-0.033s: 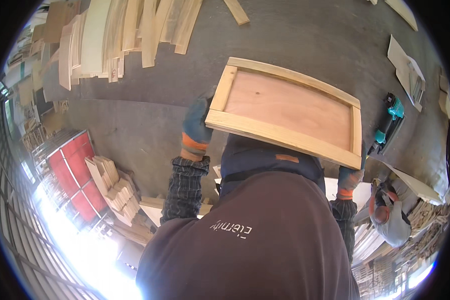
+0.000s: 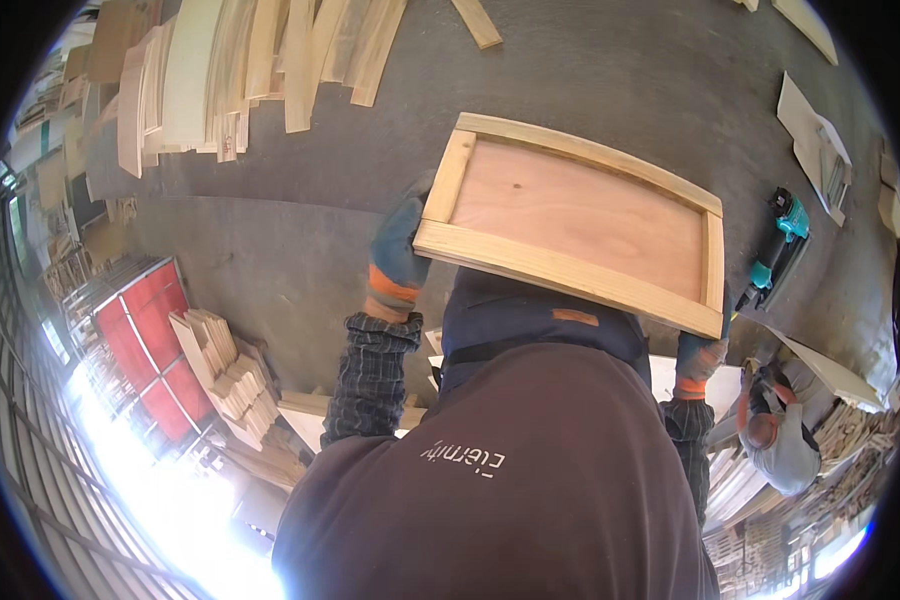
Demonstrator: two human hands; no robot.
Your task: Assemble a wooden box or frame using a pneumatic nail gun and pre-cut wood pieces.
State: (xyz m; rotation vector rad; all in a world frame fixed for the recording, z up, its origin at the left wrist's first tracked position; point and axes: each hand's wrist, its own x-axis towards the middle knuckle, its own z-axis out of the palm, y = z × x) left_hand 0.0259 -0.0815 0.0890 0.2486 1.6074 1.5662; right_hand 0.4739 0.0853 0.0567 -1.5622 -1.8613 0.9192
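A rectangular wooden panel (image 2: 580, 208), pinkish plywood inside a raised pale wood frame, is held up in front of my body, tilted down to the right. My left hand (image 2: 400, 242), in a blue-grey work glove with an orange cuff, grips its left end; the fingertips are partly hidden behind the frame. At the near right corner my right hand (image 2: 703, 355), gloved alike, holds the panel from the side, most of its fingers covered by it. To the right of the panel, a teal and black nail gun (image 2: 780, 245) lies on the dark work surface (image 2: 300, 240).
Several long wood strips (image 2: 295, 60) lie at the far left. A loose strip (image 2: 477, 22) is at the far edge. Stacked boards (image 2: 225, 375) stand near a red panel (image 2: 155, 345) at left. Another person (image 2: 780, 440) bends at the right beside a pale board (image 2: 830, 368).
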